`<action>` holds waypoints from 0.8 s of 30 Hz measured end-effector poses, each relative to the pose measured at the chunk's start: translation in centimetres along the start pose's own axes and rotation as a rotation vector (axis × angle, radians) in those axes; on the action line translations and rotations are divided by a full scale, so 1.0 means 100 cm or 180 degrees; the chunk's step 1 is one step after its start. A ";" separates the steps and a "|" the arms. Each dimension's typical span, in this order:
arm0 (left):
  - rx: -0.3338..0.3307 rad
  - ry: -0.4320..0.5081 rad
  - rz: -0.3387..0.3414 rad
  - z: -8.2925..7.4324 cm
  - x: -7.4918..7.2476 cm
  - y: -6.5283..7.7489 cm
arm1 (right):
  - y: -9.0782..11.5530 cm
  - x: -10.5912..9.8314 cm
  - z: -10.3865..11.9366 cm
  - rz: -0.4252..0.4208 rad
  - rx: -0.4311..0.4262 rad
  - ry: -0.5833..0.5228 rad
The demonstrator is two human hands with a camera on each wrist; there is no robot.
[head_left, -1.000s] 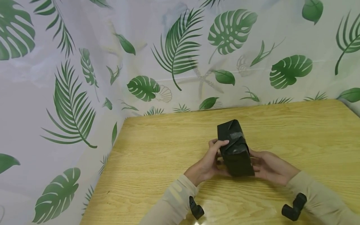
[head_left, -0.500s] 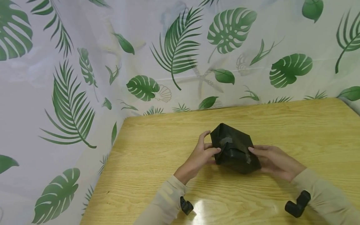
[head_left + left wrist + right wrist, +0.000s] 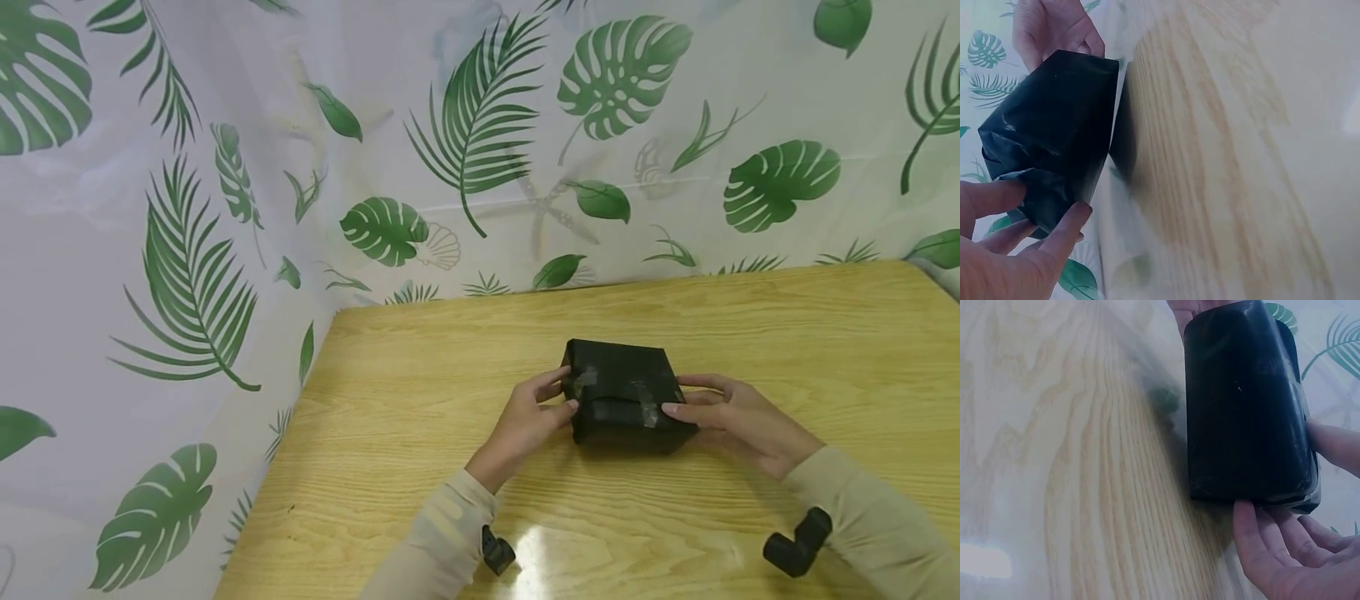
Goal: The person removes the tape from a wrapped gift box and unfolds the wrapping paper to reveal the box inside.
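Observation:
Between both hands is a box wrapped in black paper (image 3: 622, 375), with clear tape strips on its top near the front edge. My left hand (image 3: 521, 429) grips its left end, thumb at the front top corner and fingers on the end face. At the right end my right hand (image 3: 738, 421) holds it, thumb on top and fingers against the side. The left wrist view shows folded paper on the box's end (image 3: 1047, 144) under the left fingers. In the right wrist view, the long front face of the box (image 3: 1241, 406) is smooth, and the right fingertips press its near end.
A wood-grain table (image 3: 420, 375) lies under the hands, shiny near the front. Behind it and along the left hangs a white sheet (image 3: 510, 275) printed with green leaves. Black wrist cameras sit on both sleeves, the right camera (image 3: 798, 542) hanging low over the table.
The box has turned from standing lengthwise away from me to lying crosswise, long side facing me. My left hand shifted left, and the right thumb came onto the top.

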State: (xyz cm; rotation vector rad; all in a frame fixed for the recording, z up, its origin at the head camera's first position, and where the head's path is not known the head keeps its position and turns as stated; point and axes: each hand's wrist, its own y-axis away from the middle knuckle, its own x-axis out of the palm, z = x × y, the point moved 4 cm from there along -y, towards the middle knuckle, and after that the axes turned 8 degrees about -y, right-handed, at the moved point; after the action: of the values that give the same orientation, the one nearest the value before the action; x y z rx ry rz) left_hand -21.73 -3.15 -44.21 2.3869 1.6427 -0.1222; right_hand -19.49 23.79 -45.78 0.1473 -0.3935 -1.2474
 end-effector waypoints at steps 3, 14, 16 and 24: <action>-0.0096 0.0058 0.0070 0.003 0.001 -0.001 | 0.000 0.003 0.000 -0.0059 -0.0093 0.0157; -0.0358 -0.0578 0.0134 0.012 0.001 0.002 | -0.001 0.015 0.002 -0.0151 -0.0235 0.0484; -0.0313 -0.0618 0.0096 0.013 0.000 0.003 | 0.000 0.016 0.002 -0.0123 -0.0251 0.0528; 0.0278 -0.1899 -0.0238 -0.002 -0.013 0.008 | 0.009 0.012 0.018 -0.0544 -0.0689 0.1521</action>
State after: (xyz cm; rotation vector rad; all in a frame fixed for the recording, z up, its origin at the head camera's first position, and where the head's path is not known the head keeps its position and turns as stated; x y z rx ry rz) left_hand -21.48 -4.59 -43.58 2.0539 1.4465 -0.8428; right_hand -19.00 23.09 -43.61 0.2905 0.1705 -1.3655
